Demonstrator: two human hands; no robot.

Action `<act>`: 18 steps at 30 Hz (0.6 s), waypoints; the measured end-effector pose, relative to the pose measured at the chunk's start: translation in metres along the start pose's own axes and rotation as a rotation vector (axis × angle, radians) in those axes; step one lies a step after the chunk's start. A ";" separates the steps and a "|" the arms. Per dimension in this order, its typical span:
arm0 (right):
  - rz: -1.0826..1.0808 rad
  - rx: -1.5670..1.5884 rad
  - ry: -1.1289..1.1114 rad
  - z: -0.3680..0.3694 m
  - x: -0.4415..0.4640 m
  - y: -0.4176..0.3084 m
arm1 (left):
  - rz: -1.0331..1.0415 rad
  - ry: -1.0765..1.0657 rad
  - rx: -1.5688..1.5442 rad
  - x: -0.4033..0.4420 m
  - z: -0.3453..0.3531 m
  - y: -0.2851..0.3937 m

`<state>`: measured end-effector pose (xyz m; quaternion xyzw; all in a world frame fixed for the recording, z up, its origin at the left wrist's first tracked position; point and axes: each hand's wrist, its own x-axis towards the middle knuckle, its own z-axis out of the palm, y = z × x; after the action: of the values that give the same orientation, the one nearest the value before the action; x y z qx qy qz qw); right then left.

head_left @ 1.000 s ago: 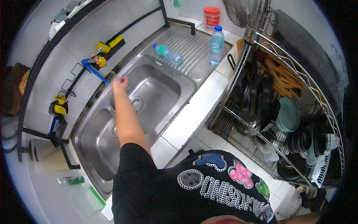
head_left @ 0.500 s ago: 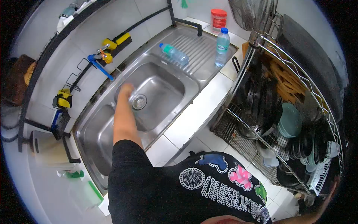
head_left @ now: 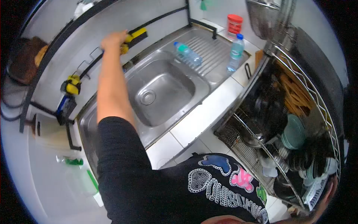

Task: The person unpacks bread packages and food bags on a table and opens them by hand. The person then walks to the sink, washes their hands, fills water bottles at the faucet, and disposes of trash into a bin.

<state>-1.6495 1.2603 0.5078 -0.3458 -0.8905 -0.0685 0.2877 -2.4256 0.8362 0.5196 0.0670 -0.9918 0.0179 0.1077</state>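
Note:
My left hand (head_left: 113,40) reaches over the wall tap, beside a yellow item in a black holder (head_left: 137,34). It covers the blue spout, and yellow tap parts (head_left: 124,49) show just below the fingers. Blur hides the finger positions and anything in them. Below and to the right lies the bare steel sink basin (head_left: 167,87) with its drain (head_left: 147,97). My right hand (head_left: 330,186) shows at the lower right edge, close to the white dish rack (head_left: 315,195); its fingers are unclear.
On the ridged drainboard (head_left: 207,48), one bottle (head_left: 189,54) lies on its side and another (head_left: 236,53) stands upright. A red-lidded tub (head_left: 234,26) stands behind. The wire shelf (head_left: 261,149) with pans and bowls (head_left: 293,131) is at the right.
My left hand has risen from the basin to the tap on the wall. The view has shifted, so the sink and bottles sit further right. My right hand has come into view at the lower right.

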 end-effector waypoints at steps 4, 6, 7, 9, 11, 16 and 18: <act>0.346 0.287 -0.015 0.008 -0.012 0.001 | 0.000 -0.067 0.016 0.021 -0.008 0.004; 0.392 0.240 -0.002 0.005 -0.013 -0.007 | -0.028 -0.039 0.041 0.012 -0.009 0.011; 0.394 0.236 0.002 0.002 -0.015 -0.007 | -0.048 -0.027 0.057 0.011 -0.009 0.011; 0.350 0.240 -0.007 0.002 -0.020 -0.002 | 0.030 -0.114 0.001 0.018 -0.007 0.008; 0.266 0.254 -0.031 0.006 -0.025 0.014 | 0.180 -0.165 -0.001 0.053 0.008 -0.012; 0.241 0.298 -0.054 0.017 -0.026 0.010 | 0.491 -0.043 -0.148 0.035 0.004 -0.047; 0.252 0.303 -0.074 0.017 -0.020 0.001 | 0.401 -0.033 -0.172 0.050 0.016 -0.056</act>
<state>-1.6452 1.2550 0.4830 -0.4095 -0.8503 0.1154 0.3098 -2.4694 0.7732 0.5160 -0.1407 -0.9848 -0.0467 0.0908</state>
